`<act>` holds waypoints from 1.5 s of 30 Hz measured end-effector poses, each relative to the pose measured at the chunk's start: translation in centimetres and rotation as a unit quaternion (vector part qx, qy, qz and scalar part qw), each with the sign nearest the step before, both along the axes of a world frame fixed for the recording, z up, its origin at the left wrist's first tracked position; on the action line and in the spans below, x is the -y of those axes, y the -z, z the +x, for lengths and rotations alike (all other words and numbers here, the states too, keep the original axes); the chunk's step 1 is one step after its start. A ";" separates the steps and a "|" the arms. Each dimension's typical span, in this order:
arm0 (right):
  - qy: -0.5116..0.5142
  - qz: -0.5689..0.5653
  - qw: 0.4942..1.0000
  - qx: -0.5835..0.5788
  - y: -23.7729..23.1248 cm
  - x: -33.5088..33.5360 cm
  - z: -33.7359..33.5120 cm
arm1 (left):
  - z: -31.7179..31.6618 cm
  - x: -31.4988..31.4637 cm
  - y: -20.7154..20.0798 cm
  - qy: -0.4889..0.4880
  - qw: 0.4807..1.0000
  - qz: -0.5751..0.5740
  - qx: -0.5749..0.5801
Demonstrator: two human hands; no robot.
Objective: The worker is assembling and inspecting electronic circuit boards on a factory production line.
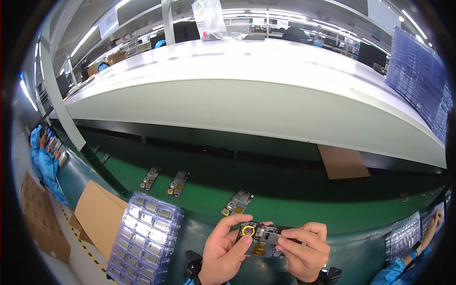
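A dark circuit board (259,250) with a yellow ring at one end and gold contacts is held up near the lower middle. My left hand (222,254) is closed on its left end, thumb by the ring. My right hand (306,251) pinches a small flat grey plate (272,238) over the board's right part. Whether the plate is seated on the board or just above it, I cannot tell. Just beyond my hands, a similar circuit board (239,202) lies on the green conveyor belt (285,202).
At left stands a stack of clear plastic trays (145,237) with grey plates, beside a cardboard sheet (99,209). Two more boards (178,183) lie farther left. A white shelf (237,97) overhangs the belt. Co-workers in blue sit left (46,161) and right (399,271).
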State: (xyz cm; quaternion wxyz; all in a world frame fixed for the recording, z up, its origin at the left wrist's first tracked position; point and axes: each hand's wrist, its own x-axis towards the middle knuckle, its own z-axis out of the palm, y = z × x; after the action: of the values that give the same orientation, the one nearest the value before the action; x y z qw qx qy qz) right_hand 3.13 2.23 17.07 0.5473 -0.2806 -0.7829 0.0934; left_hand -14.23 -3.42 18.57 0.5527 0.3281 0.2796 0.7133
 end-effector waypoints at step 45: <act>0.013 0.011 0.999 0.050 -1.3 0.5 -0.3 | 0.3 -0.5 1.2 -0.007 0.998 0.045 -0.049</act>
State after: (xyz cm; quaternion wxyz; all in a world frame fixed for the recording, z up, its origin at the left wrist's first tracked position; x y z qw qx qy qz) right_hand 2.83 1.75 18.42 0.5114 -0.2887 -0.8069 0.0633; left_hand -13.95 -2.96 17.42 0.5181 0.3851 0.2762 0.7120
